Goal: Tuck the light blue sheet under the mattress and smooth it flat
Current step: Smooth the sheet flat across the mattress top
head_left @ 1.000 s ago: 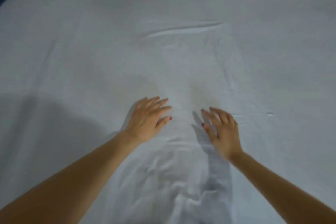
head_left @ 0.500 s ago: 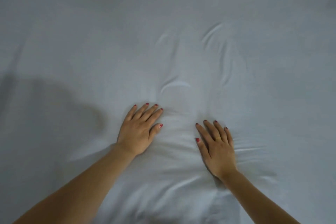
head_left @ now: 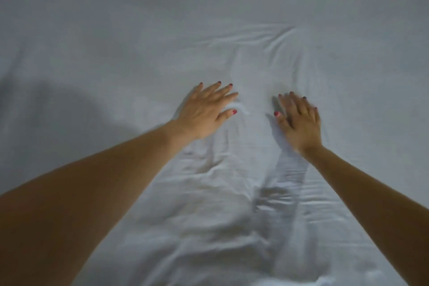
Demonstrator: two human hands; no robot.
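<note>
- Light blue sheet [head_left: 139,30]: spread across the whole view; creased between and beyond the hands, rumpled nearer the viewer.
- Left hand [head_left: 204,111]: laid palm-down on the sheet, fingers straight and spread, nothing gripped.
- Right hand [head_left: 299,121]: placed flat just beside it, fingers extended, blurred, nothing held.
- Shadow [head_left: 69,109]: cast at left.

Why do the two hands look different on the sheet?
The left hand looks sharp and brighter; the right hand is blurred and darker. The left hand's fingers point up and right; the right hand's point up and left. Both have straight fingers, red nails, and lie over the light blue sheet.
</note>
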